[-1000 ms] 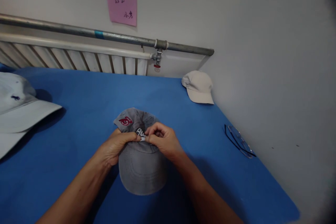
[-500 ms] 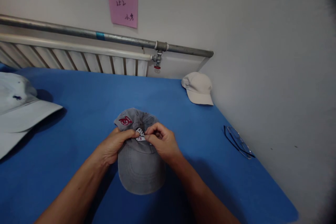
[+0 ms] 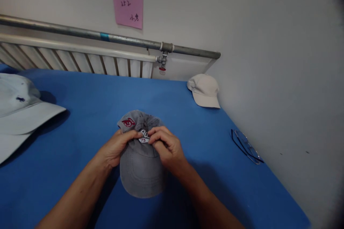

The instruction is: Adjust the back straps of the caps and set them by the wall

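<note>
A: How was the grip set?

B: The left hand (image 3: 116,146) and the right hand (image 3: 167,147) were both closed narrow on the front of the gray cap (image 3: 142,166), the fingertips (image 3: 153,133) pinched into the fabric on either side of the white patch (image 3: 144,137) marked 75. The thumbs were largely hidden under the fingers, so how deep the pinch went could not be told.

A: And where was the cap found?

B: It was lying on the blue tabletop (image 3: 80,114), near the middle, its brim (image 3: 141,179) turned toward the wearer and its crown folded away, with a red patch (image 3: 128,122) showing on the left of the crown.

A: How would such a hold be judged well done?

B: The fabric would best be taken evenly by both hands, close beside the white patch, so that the front is kept flat and no crease is pulled across it. The brim would best be left resting on the tabletop for support.

A: What was noted further out?

B: A beige cap (image 3: 204,89) was seen far right by the wall, well apart; a pale hat (image 3: 21,111) at the left edge; glasses (image 3: 245,146) near the right rim; a radiator (image 3: 80,62) and a pipe (image 3: 107,37) behind, with a pink note (image 3: 127,4) stuck above.
</note>
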The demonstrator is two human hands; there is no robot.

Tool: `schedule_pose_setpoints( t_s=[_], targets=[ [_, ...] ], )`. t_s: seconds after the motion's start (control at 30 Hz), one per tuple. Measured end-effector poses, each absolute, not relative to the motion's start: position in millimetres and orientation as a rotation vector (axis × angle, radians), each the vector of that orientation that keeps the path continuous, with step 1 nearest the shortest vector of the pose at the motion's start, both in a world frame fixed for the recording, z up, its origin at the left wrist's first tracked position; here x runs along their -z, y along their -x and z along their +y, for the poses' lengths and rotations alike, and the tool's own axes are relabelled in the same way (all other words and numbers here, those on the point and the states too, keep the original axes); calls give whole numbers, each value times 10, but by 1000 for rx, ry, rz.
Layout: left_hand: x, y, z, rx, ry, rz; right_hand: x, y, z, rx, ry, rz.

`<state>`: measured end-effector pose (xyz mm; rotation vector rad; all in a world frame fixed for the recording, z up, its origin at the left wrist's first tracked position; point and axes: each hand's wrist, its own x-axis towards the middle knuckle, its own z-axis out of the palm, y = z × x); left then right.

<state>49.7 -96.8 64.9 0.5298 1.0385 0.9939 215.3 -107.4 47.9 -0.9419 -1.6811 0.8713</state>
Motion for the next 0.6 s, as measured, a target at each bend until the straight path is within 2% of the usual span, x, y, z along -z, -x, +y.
schedule_pose_setpoints(
  t_s=[0.13, 0.6],
  targets=[
    [-674, -512, -968, -1016, -449, 1157, -464, -2169, -1043, -830, 961, -1599],
    [-647, -498, -968, -1018, -482, 1096, -495, -2163, -1074, -802, 950, -1636]
  ],
)
